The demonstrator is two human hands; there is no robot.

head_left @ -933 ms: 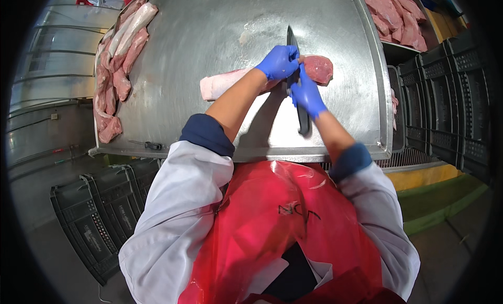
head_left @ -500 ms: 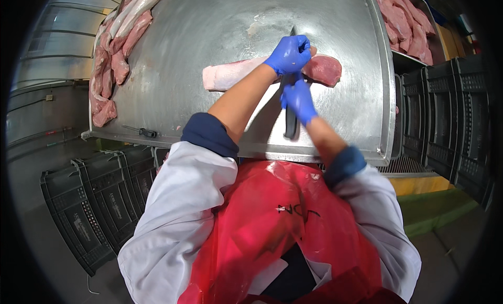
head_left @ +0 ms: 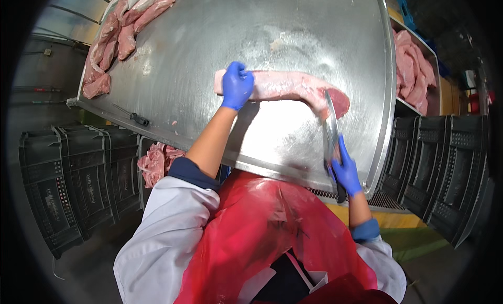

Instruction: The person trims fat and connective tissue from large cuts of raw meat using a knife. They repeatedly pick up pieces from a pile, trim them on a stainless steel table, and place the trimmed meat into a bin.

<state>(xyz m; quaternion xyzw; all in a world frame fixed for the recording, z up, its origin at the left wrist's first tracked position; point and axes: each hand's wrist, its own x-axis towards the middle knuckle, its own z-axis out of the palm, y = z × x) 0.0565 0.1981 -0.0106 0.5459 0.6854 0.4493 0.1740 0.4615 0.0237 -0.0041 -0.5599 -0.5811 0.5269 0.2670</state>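
Observation:
A long pale piece of meat [head_left: 283, 84], fat side up, lies across the steel table, its right end bent toward me with a bare dark-red face showing. My left hand [head_left: 238, 86], in a blue glove, is closed over the meat near its left end. In my right hand [head_left: 346, 168], also gloved in blue, is a black-handled knife [head_left: 331, 128], slightly blurred. The blade points away from me, its tip at the red face. A narrow flap hangs beside the blade; I cannot tell whether it is fully attached.
The steel table [head_left: 194, 58] has a raised rim. Several meat strips [head_left: 110, 37] lie along its left side, near a thin rod with a black handle [head_left: 137, 118]. Meat pieces fill a tray [head_left: 437, 86] at right. Black crates [head_left: 86, 183] stand left and right; scraps [head_left: 157, 162] lie below the table's edge.
My left hand has moved left along the meat to its left end. My right hand and the knife have swung right and toward me. The view has shifted, and the flap now shows.

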